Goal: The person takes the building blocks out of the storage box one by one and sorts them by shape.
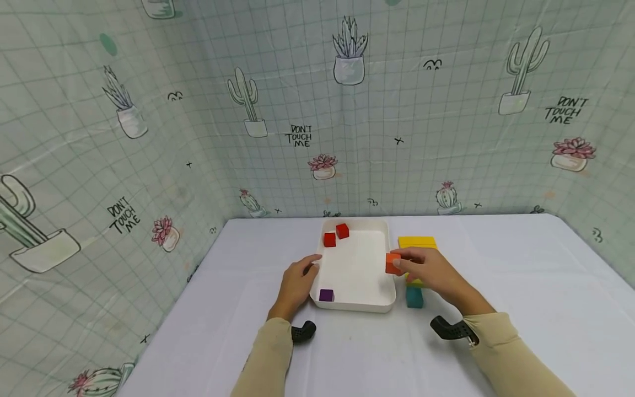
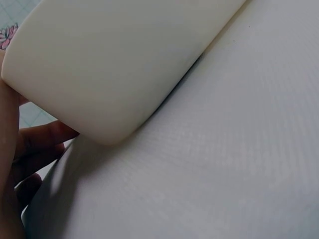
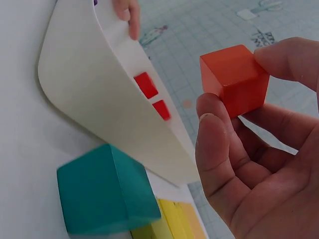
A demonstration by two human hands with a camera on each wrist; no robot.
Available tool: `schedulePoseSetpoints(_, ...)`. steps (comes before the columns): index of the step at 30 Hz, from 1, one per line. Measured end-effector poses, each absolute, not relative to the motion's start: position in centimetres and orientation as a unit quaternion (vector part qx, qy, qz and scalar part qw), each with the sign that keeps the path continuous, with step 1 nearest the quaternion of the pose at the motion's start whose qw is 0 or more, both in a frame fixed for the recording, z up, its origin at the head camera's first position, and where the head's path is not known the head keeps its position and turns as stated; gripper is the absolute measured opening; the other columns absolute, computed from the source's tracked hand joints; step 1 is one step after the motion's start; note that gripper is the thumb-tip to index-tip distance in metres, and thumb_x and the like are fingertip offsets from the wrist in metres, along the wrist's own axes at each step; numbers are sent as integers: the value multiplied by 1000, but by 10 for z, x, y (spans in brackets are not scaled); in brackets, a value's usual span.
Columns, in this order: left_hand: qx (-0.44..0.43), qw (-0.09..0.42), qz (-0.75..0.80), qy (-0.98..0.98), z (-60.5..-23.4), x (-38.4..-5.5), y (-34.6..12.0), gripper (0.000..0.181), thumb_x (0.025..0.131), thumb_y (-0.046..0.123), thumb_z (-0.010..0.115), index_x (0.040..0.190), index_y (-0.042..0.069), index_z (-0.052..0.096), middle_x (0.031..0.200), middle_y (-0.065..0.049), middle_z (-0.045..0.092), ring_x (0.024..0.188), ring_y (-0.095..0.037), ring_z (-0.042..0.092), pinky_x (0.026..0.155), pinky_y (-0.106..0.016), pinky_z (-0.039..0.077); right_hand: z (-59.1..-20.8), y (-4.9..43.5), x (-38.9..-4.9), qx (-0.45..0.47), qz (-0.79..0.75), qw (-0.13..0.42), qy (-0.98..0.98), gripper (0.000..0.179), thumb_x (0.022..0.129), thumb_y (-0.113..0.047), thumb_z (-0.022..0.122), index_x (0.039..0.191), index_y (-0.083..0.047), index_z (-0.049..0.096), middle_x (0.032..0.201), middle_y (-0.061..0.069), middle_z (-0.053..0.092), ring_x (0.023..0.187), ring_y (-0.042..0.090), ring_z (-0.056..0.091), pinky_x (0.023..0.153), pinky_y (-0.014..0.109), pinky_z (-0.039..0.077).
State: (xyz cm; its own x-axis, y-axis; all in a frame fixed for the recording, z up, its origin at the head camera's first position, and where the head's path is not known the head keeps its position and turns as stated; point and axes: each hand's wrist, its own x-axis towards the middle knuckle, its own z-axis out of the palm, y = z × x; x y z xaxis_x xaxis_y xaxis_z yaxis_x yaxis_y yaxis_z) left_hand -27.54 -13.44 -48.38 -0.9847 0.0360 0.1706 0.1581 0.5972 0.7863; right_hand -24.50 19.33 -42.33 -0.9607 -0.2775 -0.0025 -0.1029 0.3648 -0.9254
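Note:
Between thumb and fingers, my right hand (image 1: 428, 271) pinches an orange cube (image 3: 237, 77), held up by the right rim of a white tray (image 1: 354, 305). My left hand (image 1: 296, 284) holds the tray's left edge; in the left wrist view its fingers (image 2: 47, 137) lie against the tray's outer wall, partly hidden. Two red cubes (image 1: 343, 231) sit in the tray's far left part. A purple cube (image 1: 326, 295) lies in its near left corner. Under my right hand, outside the tray, are a teal cube (image 3: 107, 191) and yellow blocks (image 1: 416, 241), partly covered.
A white cloth covers the table (image 1: 536, 286). Behind it and at the sides hangs a grid-patterned curtain (image 1: 397, 110) with printed cacti. Black straps with a camera mount (image 1: 448, 328) sit on both wrists, low over the table.

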Motion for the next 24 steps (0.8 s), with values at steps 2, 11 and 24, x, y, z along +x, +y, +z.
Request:
schedulePoseSetpoints(2,-52,66,-445,-892,-484,-275,-134,33,103,29,54,134,25,66,131,-6,63,122,-26,56,106,-51,42,-424,197,-243,-109,-554,79,822,53,97,-36,66,134,1,59,111,13,68,90,32,64,80,38,56)
schedulePoseSetpoints(11,-50,68,-447,-890,-483,-274,-134,34,103,29,54,135,25,65,130,-6,63,121,-25,56,106,-51,42,-423,212,-240,-105,-533,75,836,56,99,-37,64,136,3,57,114,13,69,88,28,66,82,39,55)
schedulePoseSetpoints(24,-56,69,-441,-893,-483,-274,-136,34,103,29,54,134,25,66,127,-6,65,118,-26,57,105,-51,43,-433,231,-224,-96,-522,88,843,49,100,-32,61,135,3,58,119,13,67,90,28,65,86,37,51)
